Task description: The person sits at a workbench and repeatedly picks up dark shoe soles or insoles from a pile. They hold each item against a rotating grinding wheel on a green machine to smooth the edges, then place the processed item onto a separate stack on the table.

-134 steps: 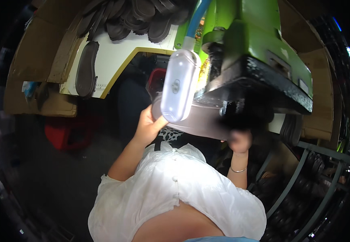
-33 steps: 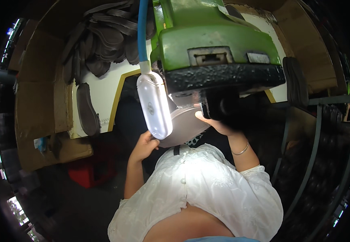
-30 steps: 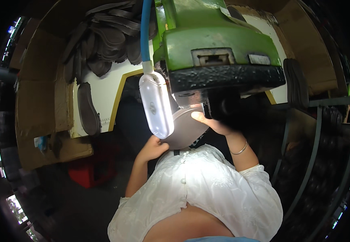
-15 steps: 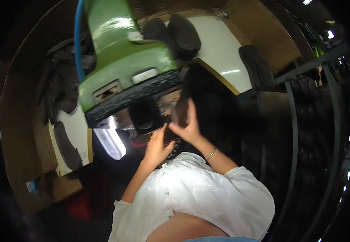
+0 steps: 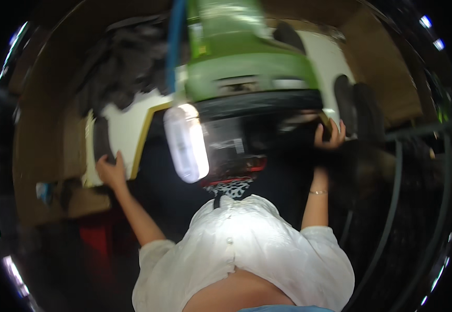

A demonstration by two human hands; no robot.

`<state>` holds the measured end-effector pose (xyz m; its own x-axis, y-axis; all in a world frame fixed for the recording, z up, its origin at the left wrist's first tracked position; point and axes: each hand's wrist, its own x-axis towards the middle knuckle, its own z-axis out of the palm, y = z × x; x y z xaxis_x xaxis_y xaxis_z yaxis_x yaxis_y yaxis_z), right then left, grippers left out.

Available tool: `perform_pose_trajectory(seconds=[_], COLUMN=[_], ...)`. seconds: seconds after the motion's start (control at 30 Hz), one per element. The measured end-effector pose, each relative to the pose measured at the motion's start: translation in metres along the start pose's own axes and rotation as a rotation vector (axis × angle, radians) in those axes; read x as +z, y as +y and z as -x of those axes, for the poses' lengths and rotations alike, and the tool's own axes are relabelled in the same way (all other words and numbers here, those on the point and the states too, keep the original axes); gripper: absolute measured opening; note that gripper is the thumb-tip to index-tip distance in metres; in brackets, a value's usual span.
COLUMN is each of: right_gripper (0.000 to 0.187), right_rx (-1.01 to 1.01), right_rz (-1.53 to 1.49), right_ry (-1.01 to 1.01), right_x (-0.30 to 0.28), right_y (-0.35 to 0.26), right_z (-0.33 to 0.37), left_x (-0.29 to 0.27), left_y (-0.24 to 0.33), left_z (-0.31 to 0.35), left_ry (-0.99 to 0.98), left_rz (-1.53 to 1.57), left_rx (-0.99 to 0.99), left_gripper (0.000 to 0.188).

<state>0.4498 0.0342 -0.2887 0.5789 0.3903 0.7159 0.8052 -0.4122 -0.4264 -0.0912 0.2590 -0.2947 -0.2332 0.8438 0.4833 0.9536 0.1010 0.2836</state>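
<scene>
Many dark soles (image 5: 132,60), white tabletop (image 5: 127,127), cardboard walls (image 5: 46,135)

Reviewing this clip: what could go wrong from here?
Judging by this frame, two or three things:

1. The dark sole at the left hand lies close to the table's yellow edge; a clumsy grab might push it off.
2. The lit lamp hangs between the two hands, so a sole carried across could bump it.
3. The right hand is near the green machine; its bracelet might catch there.
</scene>
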Motion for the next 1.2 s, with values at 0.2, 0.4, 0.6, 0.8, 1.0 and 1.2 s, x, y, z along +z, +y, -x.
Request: perform_pose_trajectory(seconds=[0.2, 0.4, 0.6, 0.8, 1.0, 1.2], right_gripper=[0.024, 0.018, 0.053, 0.036, 0.044, 0.057], right_rx=[-0.032, 0.156, 0.661, 0.104, 0.467, 0.386], right_rz=[-0.224, -0.515, -1.282, -0.936, -1.164, -0.963], right_ry=[-0.232, -0.411, -1.267, -1.228, -1.436, -1.617], right_x=[0.02, 0.02, -0.011, -0.017, -0.028, -0.054], right_y=[-0.026, -0.05, -0.155, -0.133, -0.115, -0.106], right_z=[0.04, 0.058, 0.072, 0.078, 0.109, 0.105], left_x=[-0.022, -0.061, -0.063, -0.049, -0.074, -0.069], left_y=[0.005, 0.049, 0.177, 0.21, 0.257, 0.24], left_z=[-0.022, 0.002, 0.151, 0.171, 0.147, 0.144], left_ry=[-0.15, -0.301, -0.552, -0.92, -1.161, -0.915], left_rz=[-0.178, 0.176, 0.609, 1.313, 1.274, 1.475], left_rx=[-0.083, -0.028, 0.41, 0.216, 0.161, 0.058], left_gripper=[0.046, 0.059, 0.095, 0.059, 0.02, 0.016])
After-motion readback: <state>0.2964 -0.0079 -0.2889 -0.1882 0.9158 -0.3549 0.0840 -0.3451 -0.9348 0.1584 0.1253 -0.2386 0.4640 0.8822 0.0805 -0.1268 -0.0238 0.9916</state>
